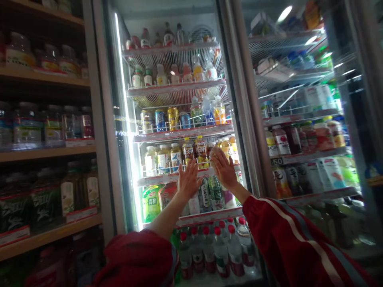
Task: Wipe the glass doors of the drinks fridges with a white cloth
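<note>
"Head view, reading the clock around its middle: where are the person's hands?"

"Left hand [188,181] at six o'clock, right hand [224,169] at four, both raised to the tall, clear glass door with a metal frame [229,75]. That door fills the middle, running up toward twelve. Whether either palm touches the glass, I can't tell."

"How open are they?"

"Left: wide open, fingers spread and pointing up, with hold of nothing that I can see. Right: flattened, fingers extended and close together. A pale beige patch [214,152] shows beside its fingers; cloth or reflection, I can't say, so I can't tell whether it has hold of anything."

"And around the left hand?"

"Behind the glass, dark brown bottles with yellow caps [188,150] at twelve, a shiny gold can [172,118] at eleven, bright green packaging [151,202] at eight, a dark bottle lettered WAVE [205,196] at four. Clear bottles with red caps [206,249] stand lower, between five and six."

"Arms?"

"Red fabric sleeves, the right sleeve [278,235] with white and grey stripes, the left sleeve [137,257] bunched up the forearm."
</note>
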Tool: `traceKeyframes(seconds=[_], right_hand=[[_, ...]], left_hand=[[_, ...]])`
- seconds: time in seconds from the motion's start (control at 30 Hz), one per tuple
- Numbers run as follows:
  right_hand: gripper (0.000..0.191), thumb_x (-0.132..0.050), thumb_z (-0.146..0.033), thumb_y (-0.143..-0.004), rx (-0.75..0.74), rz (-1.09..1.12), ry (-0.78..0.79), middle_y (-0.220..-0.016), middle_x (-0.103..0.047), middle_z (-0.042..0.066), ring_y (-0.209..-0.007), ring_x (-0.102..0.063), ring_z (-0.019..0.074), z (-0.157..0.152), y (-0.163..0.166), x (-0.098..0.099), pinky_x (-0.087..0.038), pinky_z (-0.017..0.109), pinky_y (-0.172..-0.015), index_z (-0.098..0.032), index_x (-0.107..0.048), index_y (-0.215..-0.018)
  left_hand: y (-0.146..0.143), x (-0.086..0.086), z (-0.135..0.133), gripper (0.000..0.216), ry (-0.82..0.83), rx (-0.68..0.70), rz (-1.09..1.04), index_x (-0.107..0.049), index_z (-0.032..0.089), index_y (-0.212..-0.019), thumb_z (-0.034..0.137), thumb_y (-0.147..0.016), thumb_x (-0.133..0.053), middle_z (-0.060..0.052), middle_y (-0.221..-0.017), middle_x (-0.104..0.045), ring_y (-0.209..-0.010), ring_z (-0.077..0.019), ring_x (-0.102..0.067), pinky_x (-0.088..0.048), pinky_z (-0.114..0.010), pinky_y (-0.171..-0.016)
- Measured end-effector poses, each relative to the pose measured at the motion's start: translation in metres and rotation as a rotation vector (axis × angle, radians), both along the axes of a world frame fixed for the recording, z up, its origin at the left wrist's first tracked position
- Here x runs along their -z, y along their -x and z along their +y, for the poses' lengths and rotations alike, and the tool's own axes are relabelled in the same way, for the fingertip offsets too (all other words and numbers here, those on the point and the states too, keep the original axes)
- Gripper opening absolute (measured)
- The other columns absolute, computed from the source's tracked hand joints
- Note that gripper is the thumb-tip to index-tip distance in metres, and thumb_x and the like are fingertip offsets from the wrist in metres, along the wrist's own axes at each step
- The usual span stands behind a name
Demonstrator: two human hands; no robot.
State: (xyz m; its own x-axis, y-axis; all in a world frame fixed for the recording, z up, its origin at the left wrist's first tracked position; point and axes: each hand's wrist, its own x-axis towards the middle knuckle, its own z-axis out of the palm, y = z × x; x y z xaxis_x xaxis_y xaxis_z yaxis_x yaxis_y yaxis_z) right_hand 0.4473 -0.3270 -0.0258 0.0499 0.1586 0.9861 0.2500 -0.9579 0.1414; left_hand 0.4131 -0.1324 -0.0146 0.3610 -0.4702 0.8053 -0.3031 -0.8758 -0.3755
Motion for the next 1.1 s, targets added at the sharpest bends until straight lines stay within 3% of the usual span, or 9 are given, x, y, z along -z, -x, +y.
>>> traceKeyframes(seconds=[0.1, 0.23, 0.3, 0.43, 0.6, 0.73, 0.87, 1.0, 1.1], right_hand=[[0.040, -0.036, -0.023, -0.092, 0.006, -0.003, 0.016, -0.145, -0.039, 0.007, -0.139, -0.025, 0.0193, -0.002, 0.001, 0.000, -0.019, 0.045, -0.110, -0.022, -0.048, -0.130], [0.043, -0.034, -0.024, -0.092, 0.056, -0.040, -0.259, -0.145, -0.038, 0.013, -0.137, -0.028, 0.0232, -0.023, -0.004, -0.007, -0.021, 0.048, -0.108, -0.017, -0.046, -0.133], [0.044, -0.032, -0.025, -0.092, 0.053, -0.047, -0.318, -0.145, -0.037, 0.015, -0.137, -0.028, 0.0247, -0.023, -0.006, -0.010, -0.020, 0.049, -0.108, -0.015, -0.045, -0.134], [0.044, -0.034, -0.025, -0.092, 0.001, 0.008, -0.181, -0.147, -0.036, 0.009, -0.139, -0.025, 0.0218, 0.016, -0.002, -0.012, -0.018, 0.047, -0.111, -0.021, -0.043, -0.135], [0.055, -0.040, -0.020, -0.085, -0.167, 0.109, 0.016, -0.148, -0.035, 0.011, -0.140, -0.022, 0.0214, 0.060, 0.005, -0.013, -0.014, 0.048, -0.113, -0.015, -0.034, -0.140], [0.075, -0.042, -0.012, -0.075, -0.332, 0.145, 0.090, -0.150, -0.030, 0.012, -0.140, -0.023, 0.0200, 0.048, 0.006, -0.011, -0.019, 0.047, -0.113, -0.013, -0.017, -0.146], [0.085, -0.047, -0.013, -0.070, -0.447, 0.151, 0.149, -0.150, -0.028, 0.015, -0.137, -0.028, 0.0241, 0.018, 0.008, -0.008, -0.028, 0.049, -0.110, -0.011, -0.011, -0.146], [0.072, -0.042, -0.013, -0.076, -0.459, 0.141, 0.075, -0.140, -0.044, 0.013, -0.128, -0.043, 0.0235, 0.005, 0.011, -0.005, -0.033, 0.049, -0.107, -0.015, -0.020, -0.145], [0.061, -0.036, -0.013, -0.081, -0.410, 0.057, -0.018, -0.135, -0.050, 0.012, -0.126, -0.046, 0.0216, 0.011, 0.010, -0.004, -0.032, 0.048, -0.107, -0.017, -0.026, -0.142]], left_hand=[[0.001, -0.001, 0.002, 0.054, 0.010, -0.010, -0.003, -0.038, 0.014, -0.136, 0.037, -0.088, -0.043, -0.012, -0.148, -0.032, -0.139, -0.0252, -0.025, -0.011, -0.057, -0.113], [0.001, -0.001, 0.007, 0.054, 0.049, -0.009, -0.028, -0.037, 0.014, -0.137, 0.036, -0.088, -0.044, -0.013, -0.148, -0.031, -0.139, -0.0248, -0.025, -0.012, -0.057, -0.113], [0.000, 0.000, 0.008, 0.053, 0.057, -0.010, -0.021, -0.039, 0.014, -0.136, 0.035, -0.087, -0.045, -0.013, -0.148, -0.032, -0.138, -0.0253, -0.027, -0.013, -0.057, -0.112], [-0.001, 0.000, 0.009, 0.053, 0.072, 0.016, -0.033, -0.039, 0.013, -0.135, 0.032, -0.086, -0.046, -0.014, -0.147, -0.034, -0.137, -0.0262, -0.029, -0.011, -0.058, -0.112], [0.002, -0.005, 0.006, 0.051, 0.012, 0.151, -0.079, -0.033, 0.015, -0.139, 0.021, -0.089, -0.038, -0.012, -0.147, -0.034, -0.138, -0.0199, -0.028, -0.007, -0.053, -0.114], [-0.001, -0.006, 0.003, 0.054, -0.082, 0.219, -0.035, -0.026, 0.012, -0.142, 0.027, -0.091, -0.037, -0.013, -0.148, -0.033, -0.139, -0.0191, -0.026, -0.012, -0.052, -0.114], [-0.007, -0.006, 0.000, 0.060, -0.096, 0.232, -0.052, -0.028, 0.013, -0.141, 0.043, -0.091, -0.040, -0.014, -0.145, -0.038, -0.137, -0.0226, -0.029, -0.012, -0.056, -0.113], [-0.010, -0.015, -0.011, 0.058, -0.076, 0.190, -0.114, -0.033, 0.015, -0.139, 0.045, -0.090, -0.043, -0.013, -0.136, -0.050, -0.133, -0.0255, -0.037, -0.015, -0.058, -0.111], [-0.013, -0.022, -0.024, 0.051, -0.102, 0.146, -0.183, -0.043, 0.013, -0.132, 0.037, -0.087, -0.049, -0.015, -0.134, -0.051, -0.132, -0.0284, -0.037, -0.019, -0.058, -0.111]])
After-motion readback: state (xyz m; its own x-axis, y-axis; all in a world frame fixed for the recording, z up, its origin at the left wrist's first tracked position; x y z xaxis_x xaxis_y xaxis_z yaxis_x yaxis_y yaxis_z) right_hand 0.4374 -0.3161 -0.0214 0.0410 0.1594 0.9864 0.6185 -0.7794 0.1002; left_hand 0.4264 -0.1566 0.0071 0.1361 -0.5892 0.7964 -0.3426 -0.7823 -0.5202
